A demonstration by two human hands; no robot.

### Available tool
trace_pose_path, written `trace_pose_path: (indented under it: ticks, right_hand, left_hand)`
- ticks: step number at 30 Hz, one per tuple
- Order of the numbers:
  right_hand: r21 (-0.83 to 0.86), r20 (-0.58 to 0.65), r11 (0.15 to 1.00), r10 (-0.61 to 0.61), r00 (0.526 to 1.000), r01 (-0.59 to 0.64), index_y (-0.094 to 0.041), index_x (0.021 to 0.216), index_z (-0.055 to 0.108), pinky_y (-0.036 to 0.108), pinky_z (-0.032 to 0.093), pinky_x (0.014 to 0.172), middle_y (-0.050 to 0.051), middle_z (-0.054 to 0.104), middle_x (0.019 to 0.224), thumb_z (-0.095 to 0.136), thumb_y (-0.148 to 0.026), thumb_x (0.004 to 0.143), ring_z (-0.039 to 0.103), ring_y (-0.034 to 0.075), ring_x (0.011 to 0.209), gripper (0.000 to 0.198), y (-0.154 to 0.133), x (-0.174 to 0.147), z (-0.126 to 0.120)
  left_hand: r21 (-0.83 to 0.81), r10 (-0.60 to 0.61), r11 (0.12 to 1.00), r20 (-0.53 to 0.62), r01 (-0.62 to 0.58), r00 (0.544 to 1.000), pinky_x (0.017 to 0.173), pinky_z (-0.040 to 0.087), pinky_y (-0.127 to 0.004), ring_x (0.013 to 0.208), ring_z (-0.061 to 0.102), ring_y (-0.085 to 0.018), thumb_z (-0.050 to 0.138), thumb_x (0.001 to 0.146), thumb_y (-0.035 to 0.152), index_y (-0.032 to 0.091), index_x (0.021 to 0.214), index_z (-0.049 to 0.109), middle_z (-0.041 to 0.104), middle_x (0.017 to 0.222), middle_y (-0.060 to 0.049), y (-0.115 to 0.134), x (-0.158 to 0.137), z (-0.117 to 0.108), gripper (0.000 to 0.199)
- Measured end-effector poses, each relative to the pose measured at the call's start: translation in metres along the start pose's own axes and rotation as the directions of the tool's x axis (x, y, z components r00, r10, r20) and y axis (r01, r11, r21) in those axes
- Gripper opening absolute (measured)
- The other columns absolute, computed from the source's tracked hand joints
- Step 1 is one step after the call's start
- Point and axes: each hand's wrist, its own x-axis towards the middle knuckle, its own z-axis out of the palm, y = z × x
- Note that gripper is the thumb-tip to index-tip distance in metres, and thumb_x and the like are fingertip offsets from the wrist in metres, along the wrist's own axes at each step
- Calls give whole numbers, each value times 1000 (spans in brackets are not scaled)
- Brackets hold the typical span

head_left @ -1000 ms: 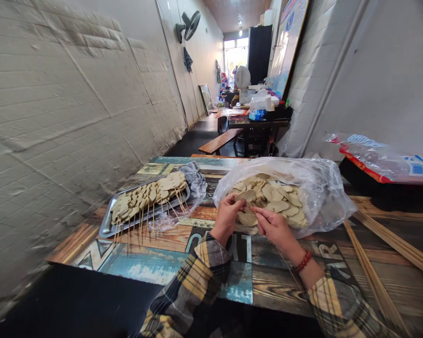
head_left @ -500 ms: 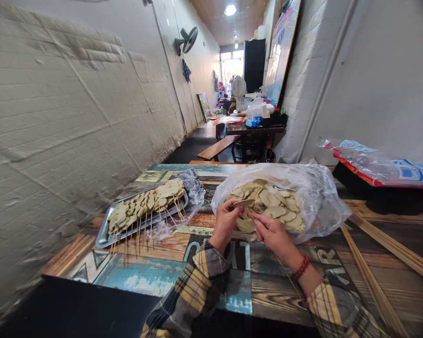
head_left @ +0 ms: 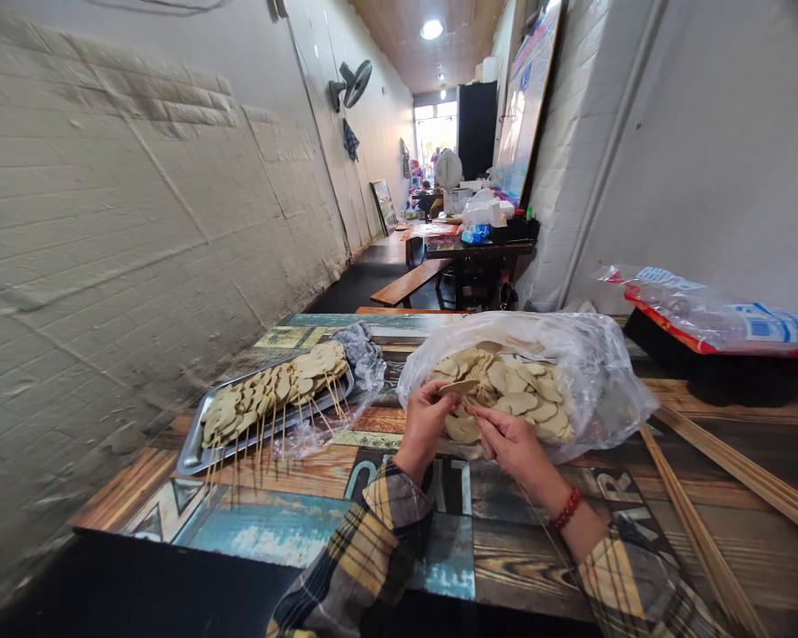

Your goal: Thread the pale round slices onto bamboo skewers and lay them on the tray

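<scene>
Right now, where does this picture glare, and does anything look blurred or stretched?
Head view: the far doorway is washed out by glare, and the ceiling light burns white; the left wall looks stretched toward the picture's edge; the left hand and right hand are fairly clear.

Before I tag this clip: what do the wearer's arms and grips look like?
Plaid sleeves, yellow, black and grey, on both sides. Grips: left hand and right hand, both ungloved; red beaded bracelet at the right wrist.
</scene>
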Motion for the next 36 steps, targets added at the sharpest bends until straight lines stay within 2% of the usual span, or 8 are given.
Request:
trace_pose_path:
  ticks: [4, 11, 15, 21, 30, 36]
  right_hand:
    - [34, 3, 999, 34, 999, -35, -15, 122, 74, 27, 35, 47, -5, 52, 46, 49, -48, 96, 45, 15, 43, 49, 1, 1, 1]
    - [-17, -25, 1000, 12, 1000, -13, -16, 105, 76, 26, 35, 48, -4, 52, 47, 50, -50, 95, 45, 15, 43, 44, -1, 3, -3]
    - [-10, -52, 1000, 3, 999, -3, -17, 102, 76, 26, 35, 46, -4, 52, 47, 50, -54, 95, 46, 15, 44, 47, -4, 4, -2]
    - [-12, -40, 1000, -2, 999, 2, -15, 106, 76, 27, 37, 48, -4, 53, 48, 52, -52, 95, 48, 15, 45, 45, -6, 2, -1]
    - [-63, -17, 998, 10, 1000, -11, -18, 102, 78, 29, 38, 50, -2, 55, 49, 53, -51, 95, 50, 16, 46, 42, -14, -2, -5]
    - [-47, 5, 999, -3, 1000, 4, -16, 102, 77, 28, 38, 50, -3, 54, 50, 54, -53, 94, 50, 15, 48, 45, -18, -5, -6]
  left_hand:
    - [27, -19, 999, 11, 19, 1000, 61, 42, -23, 59, 57, -12, 80, 66, 25, 16, 81, 75, 67, 63, 0, -2, 0, 0, 18]
    - [41, -51, 998, 53, 49, 997, 63, 43, -25, 61, 59, -13, 81, 67, 28, 16, 80, 73, 68, 64, 0, -4, -1, 2, 20]
    - [-4, -86, 996, 99, 87, 991, 63, 42, -23, 60, 57, -11, 82, 66, 32, 16, 74, 70, 66, 63, 0, -2, -4, 5, 22]
    - [-155, -215, 963, 52, 221, 975, 58, 42, -22, 56, 57, -9, 86, 58, 30, 16, 78, 66, 63, 63, 3, 0, -3, 5, 32]
    - [-148, -239, 957, 93, 251, 967, 56, 41, -22, 54, 55, -9, 90, 57, 45, 15, 63, 60, 59, 57, 2, -2, -2, 2, 43]
    - [-221, -345, 908, 84, 356, 935, 51, 37, -19, 48, 50, -5, 97, 46, 40, 13, 66, 62, 57, 59, 5, 0, 1, -3, 48]
